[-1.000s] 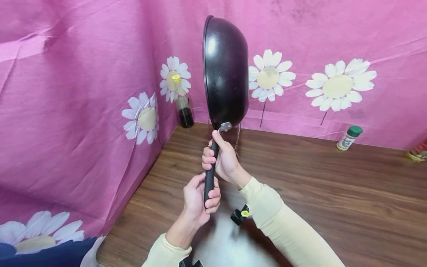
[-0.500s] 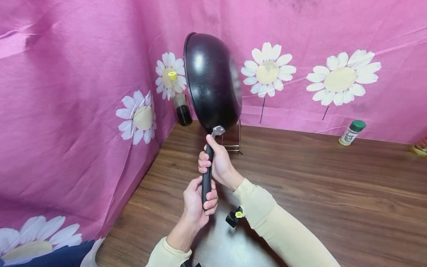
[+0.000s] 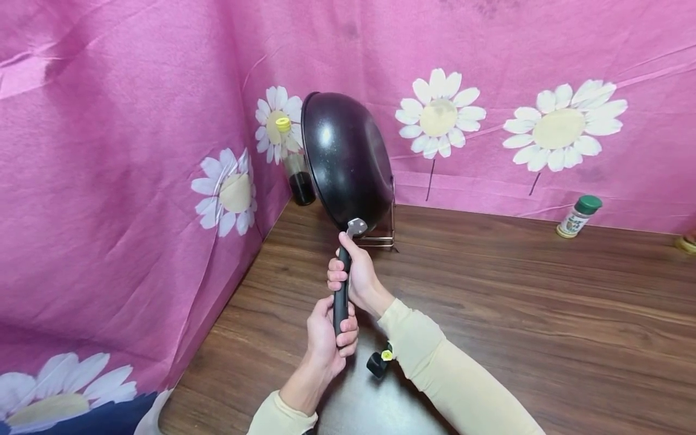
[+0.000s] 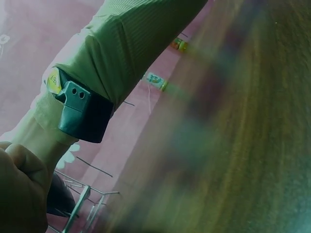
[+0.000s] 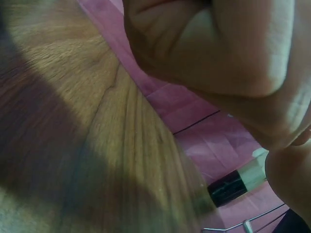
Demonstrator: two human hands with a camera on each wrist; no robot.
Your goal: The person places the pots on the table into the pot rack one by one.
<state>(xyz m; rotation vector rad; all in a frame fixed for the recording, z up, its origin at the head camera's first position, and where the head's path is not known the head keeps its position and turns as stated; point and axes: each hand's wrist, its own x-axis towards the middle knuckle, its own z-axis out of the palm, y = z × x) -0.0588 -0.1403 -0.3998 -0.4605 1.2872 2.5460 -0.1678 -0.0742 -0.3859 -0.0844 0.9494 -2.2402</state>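
A black wok (image 3: pixel 348 160) stands tilted on its side in the head view, its rounded underside facing right and its handle pointing down toward me. My right hand (image 3: pixel 360 275) grips the upper part of the black handle, thumb laid along it near the metal bracket (image 3: pixel 357 227). Lower down, my left hand (image 3: pixel 326 338) curls its fingers round the handle's end. Behind the wok is a wire rack (image 3: pixel 393 223), mostly hidden; its bars (image 4: pixel 80 206) show better in the left wrist view. Whether wok and rack touch, I cannot tell.
A yellow-capped bottle of dark liquid (image 3: pixel 301 181) stands in the back left corner. Farther right are a green-capped seasoning jar (image 3: pixel 576 217) and a partly cut-off container (image 3: pixel 687 243). Pink flowered cloth (image 3: pixel 217 72) bounds the wooden table (image 3: pixel 489 290) at the back and left.
The wok has come down and swung slightly left, tilting more toward the rack, while both hands keep their grip on the handle. More of the rack came into sight beside it.
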